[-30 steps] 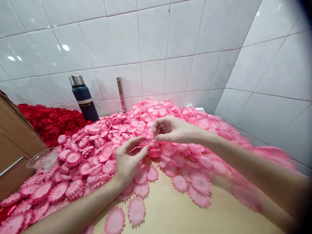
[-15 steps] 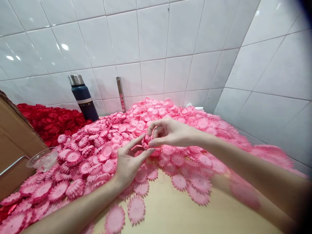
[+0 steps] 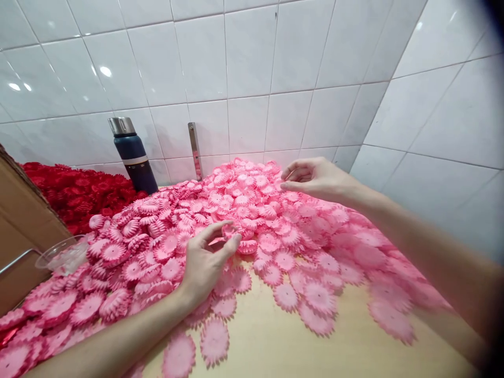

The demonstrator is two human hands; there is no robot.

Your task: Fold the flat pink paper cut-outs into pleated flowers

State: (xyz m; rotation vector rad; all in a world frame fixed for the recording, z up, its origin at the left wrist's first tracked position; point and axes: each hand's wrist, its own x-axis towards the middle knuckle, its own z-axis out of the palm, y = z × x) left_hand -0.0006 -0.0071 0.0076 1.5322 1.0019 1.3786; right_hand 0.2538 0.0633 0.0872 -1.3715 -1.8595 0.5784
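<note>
my left hand (image 3: pixel 205 262) rests on the near edge of the heap of pink paper flowers (image 3: pixel 252 210), thumb and forefinger curled loosely toward each other, with a small pink piece (image 3: pixel 217 241) between them; i cannot tell whether they really pinch it or only touch it. my right hand (image 3: pixel 315 178) hovers over the far right part of the same heap, close to the wall tiles (image 3: pixel 252 63), fingers half bent and narrow, thumb near the forefinger, and i cannot tell if anything is held in it. the pink flowers cover most of the desk (image 3: pixel 299 346), thick at the back and thinning to single flat ones on the bare pale wood near me. to the left lies a separate pile of red flowers (image 3: pixel 74 194). a dark blue flask (image 3: pixel 134 157) with a metal cap stands upright against the wall between the red and pink piles. a clear plastic cup (image 3: pixel 63 254) lies on its side at the left edge, beside a brown cardboard box (image 3: pixel 23 226).
</note>
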